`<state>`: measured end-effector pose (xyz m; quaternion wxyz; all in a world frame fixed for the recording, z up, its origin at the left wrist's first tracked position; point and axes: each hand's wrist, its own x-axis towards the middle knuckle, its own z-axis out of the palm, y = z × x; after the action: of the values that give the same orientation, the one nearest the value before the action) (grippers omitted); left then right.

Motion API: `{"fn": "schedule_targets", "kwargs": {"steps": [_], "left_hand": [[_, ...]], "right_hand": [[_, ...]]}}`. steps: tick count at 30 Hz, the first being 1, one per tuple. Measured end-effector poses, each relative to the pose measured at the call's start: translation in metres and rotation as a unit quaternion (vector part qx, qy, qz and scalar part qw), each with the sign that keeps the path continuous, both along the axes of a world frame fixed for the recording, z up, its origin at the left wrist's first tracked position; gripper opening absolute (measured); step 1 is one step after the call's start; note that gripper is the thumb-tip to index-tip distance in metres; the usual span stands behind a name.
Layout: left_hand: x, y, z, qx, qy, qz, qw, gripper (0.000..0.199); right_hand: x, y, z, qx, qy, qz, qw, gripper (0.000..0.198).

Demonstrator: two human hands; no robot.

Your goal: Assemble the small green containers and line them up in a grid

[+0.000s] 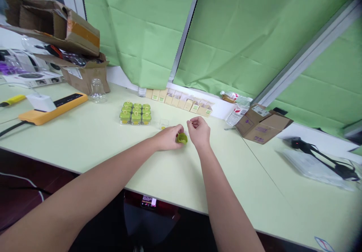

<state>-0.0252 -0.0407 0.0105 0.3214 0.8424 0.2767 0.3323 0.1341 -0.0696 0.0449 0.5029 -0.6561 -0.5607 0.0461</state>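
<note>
My left hand (170, 137) holds a small green lid (182, 138) above the table, its hollow side facing right. Just right of the lid, my right hand (199, 132) is closed in a pinch; whatever sits between its fingertips is too small to name. Behind my left hand stands a small clear container (164, 123) without a lid, with a bit of yellow low on it. Farther left, several clear jars with green lids (136, 117) are grouped in tight rows.
A row of small beige boxes (181, 99) lines the back edge below green curtains. Left are an orange power strip (53, 110), a clear jar (97, 90) and stacked cardboard boxes (65, 29). Right are plastic bottles (236, 114), a cardboard carton (261, 125) and a black strap (325, 157).
</note>
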Motion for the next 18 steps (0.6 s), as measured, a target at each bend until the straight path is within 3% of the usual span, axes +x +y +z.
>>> {"fn": "schedule_targets", "kwargs": {"steps": [4, 8, 18], "left_hand": [[0.001, 0.008, 0.0, 0.02, -0.06, 0.068, 0.996, 0.052], [0.003, 0.016, -0.003, 0.066, -0.083, 0.108, 0.988, 0.037], [0.003, 0.009, 0.003, 0.05, -0.123, 0.095, 0.987, 0.037]], "right_hand": [[0.0, 0.004, -0.004, -0.003, 0.069, 0.046, 0.997, 0.022], [-0.002, 0.008, -0.01, -0.007, 0.085, 0.11, 0.99, 0.024], [-0.016, -0.009, -0.001, -0.027, -0.065, 0.068, 0.995, 0.014]]}}
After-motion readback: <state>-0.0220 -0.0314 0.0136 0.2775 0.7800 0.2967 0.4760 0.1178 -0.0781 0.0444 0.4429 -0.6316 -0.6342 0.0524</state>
